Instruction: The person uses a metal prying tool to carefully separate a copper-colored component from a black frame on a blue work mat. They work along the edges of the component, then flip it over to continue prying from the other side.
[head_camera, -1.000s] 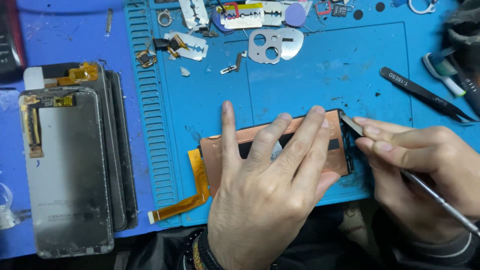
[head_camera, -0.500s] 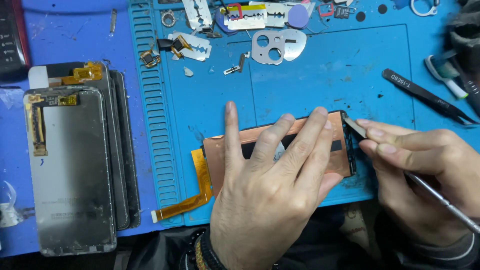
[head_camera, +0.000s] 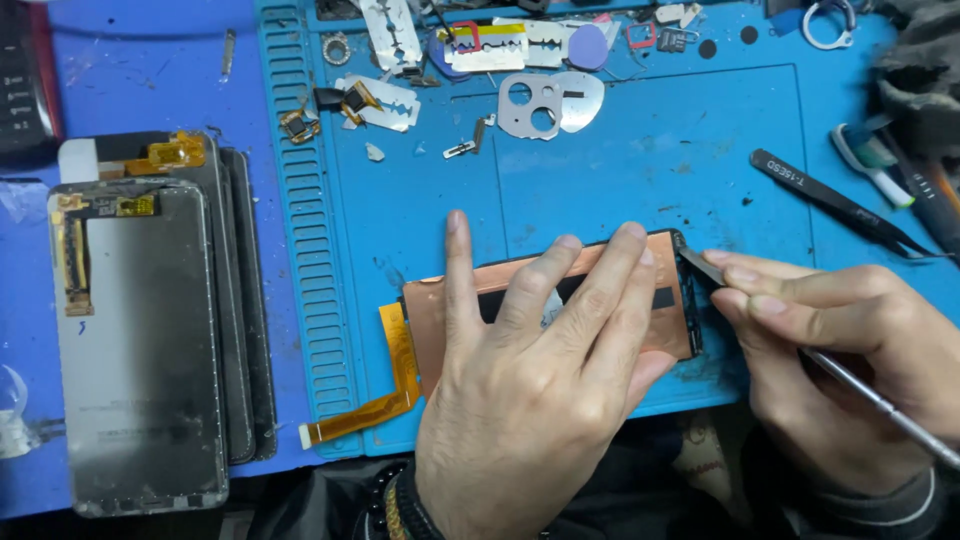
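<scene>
A phone screen panel (head_camera: 430, 310) lies copper side up on the blue work mat (head_camera: 640, 170), its orange flex cable (head_camera: 390, 395) trailing off the left end. My left hand (head_camera: 530, 390) presses flat on the panel, fingers spread across it. My right hand (head_camera: 840, 365) grips a thin metal pry tool (head_camera: 870, 395) like a pen. The tool's dark tip touches the panel's upper right corner.
Several phone screens (head_camera: 140, 340) are stacked at the left on the blue table. Razor blades (head_camera: 385, 25), a metal camera plate (head_camera: 550, 105) and small parts litter the mat's far edge. Black tweezers (head_camera: 835, 200) and other tools lie at the right.
The view has shifted slightly; both hands and the panel stay in almost the same place, with the tool tip still at the panel's right corner.
</scene>
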